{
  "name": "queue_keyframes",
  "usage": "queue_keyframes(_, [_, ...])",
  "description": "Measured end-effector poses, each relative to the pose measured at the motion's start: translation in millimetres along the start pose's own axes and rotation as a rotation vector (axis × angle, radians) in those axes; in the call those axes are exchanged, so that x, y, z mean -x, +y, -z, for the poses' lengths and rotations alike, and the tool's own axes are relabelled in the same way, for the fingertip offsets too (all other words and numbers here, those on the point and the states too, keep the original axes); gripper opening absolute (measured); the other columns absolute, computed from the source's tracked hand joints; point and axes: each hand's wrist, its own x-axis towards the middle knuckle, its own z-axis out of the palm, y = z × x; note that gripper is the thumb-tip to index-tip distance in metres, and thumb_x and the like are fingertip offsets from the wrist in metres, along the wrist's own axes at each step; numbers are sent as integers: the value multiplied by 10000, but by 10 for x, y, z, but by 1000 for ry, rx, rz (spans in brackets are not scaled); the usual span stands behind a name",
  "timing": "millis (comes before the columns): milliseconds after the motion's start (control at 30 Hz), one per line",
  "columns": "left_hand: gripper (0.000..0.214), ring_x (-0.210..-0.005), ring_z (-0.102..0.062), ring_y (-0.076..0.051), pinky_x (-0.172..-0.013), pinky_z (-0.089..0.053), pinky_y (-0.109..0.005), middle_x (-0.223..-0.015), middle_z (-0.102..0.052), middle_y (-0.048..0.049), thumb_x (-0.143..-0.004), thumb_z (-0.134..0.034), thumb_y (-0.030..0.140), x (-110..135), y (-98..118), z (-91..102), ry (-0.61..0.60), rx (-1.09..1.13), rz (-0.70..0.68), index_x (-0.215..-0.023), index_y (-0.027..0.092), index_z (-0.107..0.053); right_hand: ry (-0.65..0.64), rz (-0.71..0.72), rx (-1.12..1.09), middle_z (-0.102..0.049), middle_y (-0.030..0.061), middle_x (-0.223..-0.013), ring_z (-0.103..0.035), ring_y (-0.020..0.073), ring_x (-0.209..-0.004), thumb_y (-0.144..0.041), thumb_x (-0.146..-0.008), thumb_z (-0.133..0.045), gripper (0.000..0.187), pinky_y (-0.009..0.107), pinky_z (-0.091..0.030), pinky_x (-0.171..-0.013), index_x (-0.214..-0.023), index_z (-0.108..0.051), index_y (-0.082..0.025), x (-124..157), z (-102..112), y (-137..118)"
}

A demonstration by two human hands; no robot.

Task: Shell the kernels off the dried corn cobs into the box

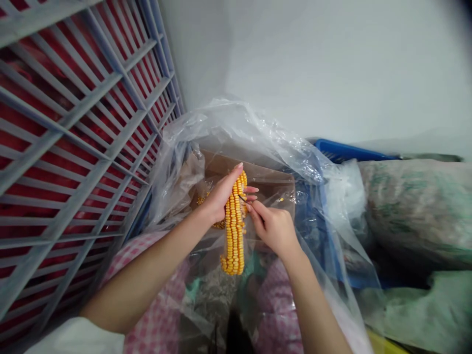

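An ear of corn (233,231) with yellow kernels is held nearly upright in the middle of the view. My left hand (224,192) is wrapped round its upper part, thumb along the top and fingertips showing on the far side. On the right side of the cob a strip looks bare of kernels. My right hand (275,227) pinches a thin dark tool, whose tip touches the cob's upper right side; the tool's kind is too small to make out. Below the hands, loose corn kernels (201,199) lie in a clear plastic bag (236,115).
A brown cardboard piece (254,169) lies inside the bag. To the left rises a grey slatted plastic crate (106,157) with red contents. A blue crate (350,150) and a full woven sack (424,206) stand at the right, before a pale wall (313,64).
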Motion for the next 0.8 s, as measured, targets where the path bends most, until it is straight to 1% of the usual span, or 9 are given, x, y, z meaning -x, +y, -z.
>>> queue_keyframes(67, [497,-544,-618,-157,-479,-477,-262,-748,-654,-67,-669,-569,586,10,1,-16,-35,-11,3,-939,180,-475,-14,11,-20,-564,-6,-493,-480,94,-417,-329,-899,-325,346,221,-184,-462,-719,-582,-183,19,54,46])
queue_keyframes(100, [487,-556,-623,-159,-483,-477,-258,-755,-654,-67,-668,-574,582,11,-5,-26,-25,-25,-41,-930,184,-475,-21,-5,-39,-548,-11,-483,-473,91,-415,-332,-900,-325,348,218,-190,-462,-712,-576,-182,33,80,46])
queue_keyframes(233, [423,-617,-639,-148,-528,-482,-228,-766,-650,-51,-684,-573,566,-11,-30,-58,146,-103,-343,-869,198,-477,10,-151,-200,-440,-44,-452,-400,69,-398,-349,-901,-321,359,195,-216,-459,-647,-512,-182,83,168,-53])
queue_keyframes(300, [423,-626,-643,-147,-536,-481,-219,-756,-648,-46,-690,-557,579,-31,-36,-63,212,-138,-440,-855,197,-479,45,-211,-300,-396,-56,-462,-353,64,-403,-355,-901,-317,354,188,-228,-462,-632,-476,-186,80,187,-119])
queue_keyframes(367, [439,-647,-648,-155,-542,-485,-222,-762,-646,-48,-690,-541,598,-47,-44,-63,223,-155,-485,-858,197,-478,51,-247,-365,-362,-61,-473,-319,66,-415,-358,-896,-324,345,189,-226,-464,-619,-444,-191,53,182,-173])
queue_keyframes(467, [452,-691,-649,-156,-582,-500,-235,-798,-636,-52,-700,-509,618,-56,-68,-59,206,-142,-508,-851,193,-477,9,-290,-414,-329,-64,-477,-287,73,-434,-365,-886,-334,342,198,-213,-467,-598,-405,-195,-8,158,-224])
queue_keyframes(633, [427,-698,-634,-139,-615,-498,-238,-788,-620,-34,-728,-475,612,-51,-111,-50,215,-221,-575,-830,197,-474,-94,-346,-537,-374,-57,-486,-318,75,-463,-401,-885,-326,376,191,-223,-476,-575,-370,-193,-59,217,-249])
queue_keyframes(700, [394,-725,-627,-134,-633,-489,-226,-795,-615,-29,-738,-487,586,-51,-134,-48,253,-311,-650,-804,197,-484,-139,-370,-482,-391,-52,-487,-319,79,-471,-387,-886,-332,371,199,-215,-484,-575,-382,-190,-56,265,-255])
queue_keyframes(800, [362,-741,-616,-130,-635,-475,-215,-791,-611,-21,-740,-506,561,-53,-190,-55,319,-438,-718,-789,203,-502,-179,-407,-278,-433,-36,-489,-305,89,-465,-338,-885,-343,333,228,-176,-490,-601,-438,-191,-41,304,-277])
